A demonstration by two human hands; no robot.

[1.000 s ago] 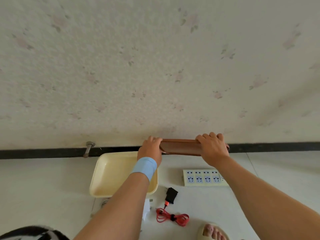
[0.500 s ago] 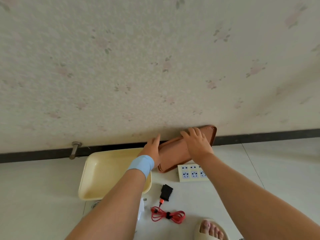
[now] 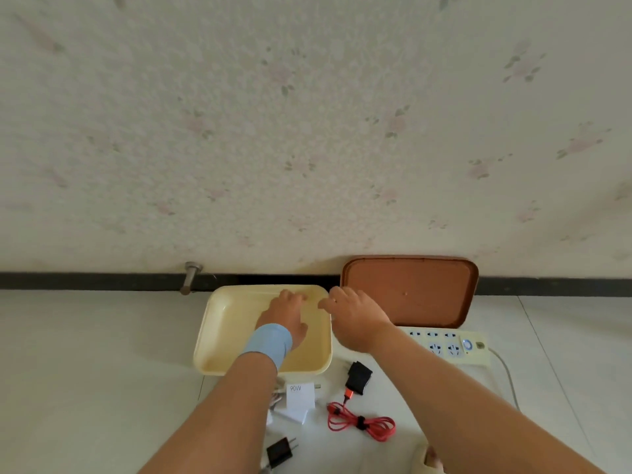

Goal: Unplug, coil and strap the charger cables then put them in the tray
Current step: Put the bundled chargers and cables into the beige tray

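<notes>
A cream tray [image 3: 225, 336] lies on the white floor near the wall. My left hand [image 3: 289, 314], with a blue wristband, hovers over the tray, fingers apart and empty. Just right of the tray's far corner is my right hand [image 3: 355, 319], open and holding nothing. A brown tray [image 3: 417, 292] leans against the wall behind the white power strip [image 3: 451, 345]. In front lie a red cable [image 3: 362, 422], coiled and strapped, joined to a black charger [image 3: 359, 376], a white 90W charger [image 3: 300, 400] and another black plug [image 3: 280, 451].
A metal door stop [image 3: 189, 277] sticks out of the dark skirting left of the cream tray. The power strip's cord [image 3: 506, 374] runs off to the right. A sandalled foot [image 3: 427, 460] is at the bottom edge.
Both hands held the brown tray, tilted it up against the wall and let go. They have since moved left, the left hand over the cream tray.
</notes>
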